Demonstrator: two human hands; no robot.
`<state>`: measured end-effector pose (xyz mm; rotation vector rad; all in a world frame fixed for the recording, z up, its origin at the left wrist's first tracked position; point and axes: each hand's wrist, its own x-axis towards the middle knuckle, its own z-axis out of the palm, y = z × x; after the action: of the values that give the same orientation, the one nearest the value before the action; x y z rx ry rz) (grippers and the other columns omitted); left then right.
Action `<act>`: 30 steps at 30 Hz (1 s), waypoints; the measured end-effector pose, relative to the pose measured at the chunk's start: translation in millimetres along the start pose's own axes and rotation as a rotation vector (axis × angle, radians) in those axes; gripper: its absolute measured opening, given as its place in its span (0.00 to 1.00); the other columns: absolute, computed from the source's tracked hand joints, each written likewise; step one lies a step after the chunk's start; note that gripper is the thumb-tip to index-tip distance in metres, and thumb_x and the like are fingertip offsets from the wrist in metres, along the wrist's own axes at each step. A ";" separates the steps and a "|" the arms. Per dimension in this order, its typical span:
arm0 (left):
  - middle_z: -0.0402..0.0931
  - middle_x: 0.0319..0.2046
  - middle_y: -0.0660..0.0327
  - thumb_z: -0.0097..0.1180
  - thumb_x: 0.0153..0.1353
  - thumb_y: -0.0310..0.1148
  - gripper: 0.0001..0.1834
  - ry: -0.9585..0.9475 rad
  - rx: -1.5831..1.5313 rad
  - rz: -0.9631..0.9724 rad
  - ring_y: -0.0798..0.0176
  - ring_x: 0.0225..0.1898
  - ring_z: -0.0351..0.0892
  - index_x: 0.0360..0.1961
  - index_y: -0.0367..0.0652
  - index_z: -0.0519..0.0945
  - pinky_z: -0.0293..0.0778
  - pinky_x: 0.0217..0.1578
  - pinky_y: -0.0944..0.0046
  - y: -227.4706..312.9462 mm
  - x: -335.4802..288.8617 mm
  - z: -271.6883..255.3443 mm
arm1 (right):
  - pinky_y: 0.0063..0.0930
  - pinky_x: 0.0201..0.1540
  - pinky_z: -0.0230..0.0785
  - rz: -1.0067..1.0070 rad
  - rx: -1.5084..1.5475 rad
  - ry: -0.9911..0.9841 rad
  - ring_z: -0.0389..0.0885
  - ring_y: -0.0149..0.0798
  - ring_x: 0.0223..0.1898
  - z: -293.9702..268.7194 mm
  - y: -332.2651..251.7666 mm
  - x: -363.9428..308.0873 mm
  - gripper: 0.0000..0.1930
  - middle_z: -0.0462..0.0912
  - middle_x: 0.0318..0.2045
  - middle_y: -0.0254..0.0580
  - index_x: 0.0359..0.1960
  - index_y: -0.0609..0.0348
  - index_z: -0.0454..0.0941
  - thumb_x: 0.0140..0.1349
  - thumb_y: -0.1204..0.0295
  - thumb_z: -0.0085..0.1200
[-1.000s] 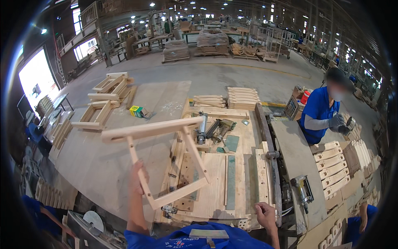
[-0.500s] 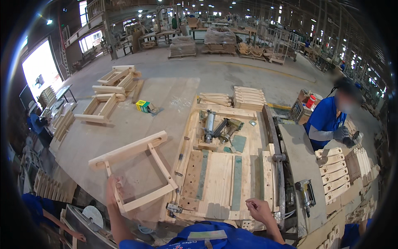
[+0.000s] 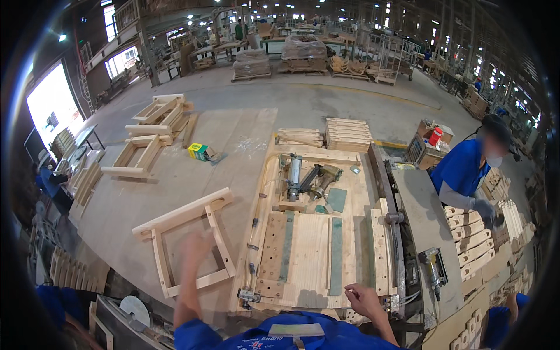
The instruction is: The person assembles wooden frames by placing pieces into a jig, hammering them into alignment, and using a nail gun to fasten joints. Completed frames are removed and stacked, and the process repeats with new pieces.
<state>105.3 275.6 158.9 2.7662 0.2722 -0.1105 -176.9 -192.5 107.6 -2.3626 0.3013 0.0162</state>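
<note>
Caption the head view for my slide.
Blurred left hand over wooden frame on tabletop; right hand near wooden jig.

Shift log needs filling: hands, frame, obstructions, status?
Left hand blurred over wooden frame, contact unclear. Right hand apparently empty, over near edge of jig. Frame on worktable, left of jig. Left forearm partly covers it.

The left hand (image 3: 198, 248) is too blurred for me to read; its forearm (image 3: 187, 302) hides part of the wooden frame (image 3: 182, 216).
</note>
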 end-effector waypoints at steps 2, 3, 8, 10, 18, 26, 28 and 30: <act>0.88 0.45 0.42 0.61 0.68 0.55 0.33 0.050 0.081 -0.032 0.40 0.52 0.88 0.57 0.32 0.83 0.79 0.55 0.41 13.0 -7.5 17.9 | 0.37 0.34 0.80 -0.062 0.038 -0.042 0.89 0.45 0.28 9.6 -11.1 7.8 0.13 0.89 0.29 0.52 0.51 0.60 0.88 0.69 0.68 0.64; 0.88 0.45 0.41 0.59 0.68 0.54 0.34 0.017 0.090 -0.045 0.40 0.51 0.88 0.60 0.31 0.80 0.80 0.55 0.41 15.7 -8.0 20.7 | 0.37 0.35 0.80 -0.074 0.047 -0.044 0.89 0.46 0.29 10.7 -12.2 9.2 0.13 0.89 0.29 0.53 0.50 0.60 0.88 0.69 0.68 0.64; 0.87 0.45 0.39 0.54 0.71 0.47 0.39 -0.037 0.081 -0.050 0.39 0.49 0.89 0.72 0.28 0.67 0.81 0.52 0.41 -2.7 -15.2 22.4 | 0.36 0.36 0.80 -0.111 0.011 -0.055 0.90 0.46 0.29 13.5 -11.9 10.7 0.13 0.89 0.29 0.53 0.50 0.61 0.88 0.69 0.68 0.64; 0.87 0.45 0.40 0.54 0.71 0.45 0.39 -0.069 0.098 -0.011 0.38 0.48 0.89 0.75 0.29 0.63 0.81 0.51 0.41 -13.3 -24.3 22.1 | 0.35 0.36 0.80 -0.116 0.005 -0.068 0.90 0.44 0.29 17.8 -9.9 11.3 0.12 0.89 0.29 0.52 0.50 0.61 0.88 0.69 0.69 0.64; 0.88 0.42 0.45 0.56 0.68 0.35 0.35 0.026 0.324 -0.014 0.43 0.47 0.90 0.75 0.40 0.66 0.82 0.47 0.44 -104.3 -2.5 3.7 | 0.28 0.34 0.78 0.011 0.092 -0.134 0.86 0.32 0.28 31.5 -8.9 6.7 0.10 0.87 0.25 0.46 0.49 0.65 0.86 0.69 0.75 0.63; 0.82 0.54 0.51 0.64 0.64 0.42 0.27 0.660 0.614 -0.433 0.44 0.57 0.82 0.64 0.48 0.77 0.76 0.56 0.42 -231.6 47.8 -104.8 | 0.30 0.30 0.74 -0.124 0.043 -0.099 0.82 0.32 0.24 32.3 -15.8 18.0 0.10 0.85 0.23 0.45 0.48 0.65 0.86 0.68 0.75 0.63; 0.82 0.54 0.53 0.65 0.64 0.43 0.27 0.596 0.508 -0.227 0.44 0.59 0.80 0.63 0.48 0.79 0.74 0.58 0.42 -217.5 59.3 -80.2 | 0.31 0.30 0.74 -0.077 0.061 -0.069 0.82 0.33 0.24 37.1 -10.3 6.4 0.10 0.86 0.23 0.45 0.48 0.64 0.87 0.67 0.74 0.63; 0.83 0.54 0.53 0.62 0.66 0.45 0.27 0.392 0.313 -0.264 0.44 0.59 0.80 0.64 0.48 0.79 0.73 0.60 0.42 -183.2 66.9 -38.7 | 0.31 0.29 0.75 -0.075 0.000 -0.059 0.83 0.34 0.24 40.4 -12.6 1.1 0.10 0.86 0.24 0.46 0.48 0.64 0.87 0.67 0.74 0.64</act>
<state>135.3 469.1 124.8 3.0273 0.7824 0.3572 -170.0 -156.3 86.8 -2.3674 0.1840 0.0502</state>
